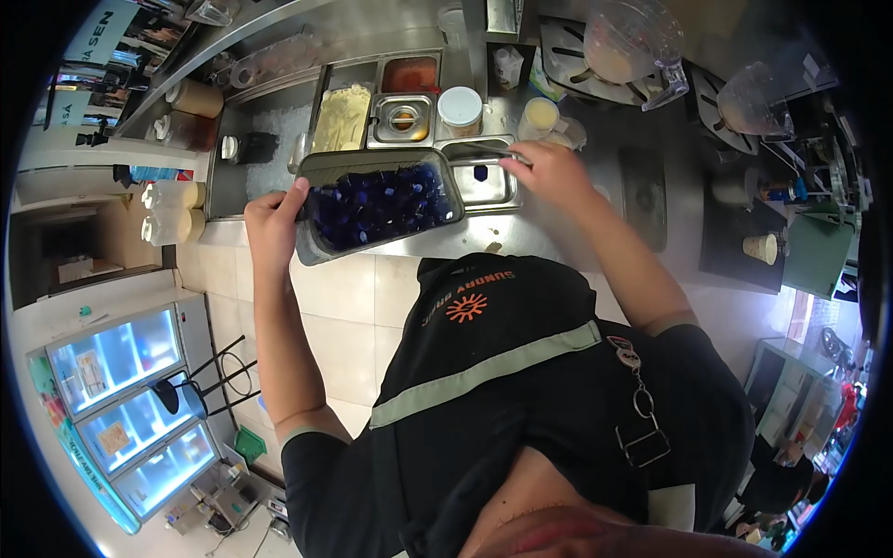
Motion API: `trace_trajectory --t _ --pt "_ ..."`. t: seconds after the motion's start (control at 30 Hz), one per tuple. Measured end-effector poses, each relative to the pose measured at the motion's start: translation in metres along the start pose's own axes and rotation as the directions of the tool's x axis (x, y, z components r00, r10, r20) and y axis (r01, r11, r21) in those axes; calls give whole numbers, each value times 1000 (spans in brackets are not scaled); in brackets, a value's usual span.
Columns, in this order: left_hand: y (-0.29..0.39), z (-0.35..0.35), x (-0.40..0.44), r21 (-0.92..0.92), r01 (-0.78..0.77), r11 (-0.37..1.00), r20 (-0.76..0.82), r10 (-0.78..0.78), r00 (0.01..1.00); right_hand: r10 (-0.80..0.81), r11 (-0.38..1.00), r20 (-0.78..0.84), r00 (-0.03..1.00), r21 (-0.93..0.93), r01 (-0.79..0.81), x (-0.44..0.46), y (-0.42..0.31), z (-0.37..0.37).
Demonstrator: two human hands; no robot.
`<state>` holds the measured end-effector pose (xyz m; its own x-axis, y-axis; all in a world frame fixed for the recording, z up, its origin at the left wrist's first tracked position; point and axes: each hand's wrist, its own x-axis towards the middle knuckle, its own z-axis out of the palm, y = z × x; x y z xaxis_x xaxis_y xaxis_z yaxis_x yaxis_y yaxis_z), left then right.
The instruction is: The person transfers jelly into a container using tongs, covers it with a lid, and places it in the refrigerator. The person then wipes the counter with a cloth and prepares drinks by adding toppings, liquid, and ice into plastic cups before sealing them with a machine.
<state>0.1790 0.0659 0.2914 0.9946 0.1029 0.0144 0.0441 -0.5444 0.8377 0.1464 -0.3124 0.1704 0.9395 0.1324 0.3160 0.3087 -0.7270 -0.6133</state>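
Note:
My left hand (273, 223) grips the left end of a rectangular container (321, 244), its thumb over the rim. Dark blue jelly cubes (377, 206) lie in the container, which is tilted above the counter's front edge. Closed around the handle of a long metal utensil (479, 151) is my right hand (549, 174). That utensil reaches left to the container's upper right corner; I cannot make out its head. Below it sits a steel pan (505, 197) with a dark blue piece (481, 173) on its bottom.
Behind the container are a pan of pale yellow food (342, 116), a lidded steel pan (402, 121) and a white-lidded jar (459, 110). An ice bin (279, 130) is at left. Blender jugs (633, 42) stand at the back right.

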Motion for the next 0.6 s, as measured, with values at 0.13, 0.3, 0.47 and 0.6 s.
trace_trajectory --t 0.13,0.3,0.47,0.6 --pt "2 3 1 14 3 1000 5 -3 1000 -71 994 10 997 82 70 5 -28 25" --pt "3 10 -1 -11 -7 1000 21 8 1000 -59 994 157 986 -80 72 19 -55 59" --pt "4 7 -1 11 19 1000 37 -20 999 -17 986 237 971 -160 56 27 -47 63" --pt "8 7 -2 37 11 999 21 -12 1000 -22 987 154 988 -156 46 19 -28 54"
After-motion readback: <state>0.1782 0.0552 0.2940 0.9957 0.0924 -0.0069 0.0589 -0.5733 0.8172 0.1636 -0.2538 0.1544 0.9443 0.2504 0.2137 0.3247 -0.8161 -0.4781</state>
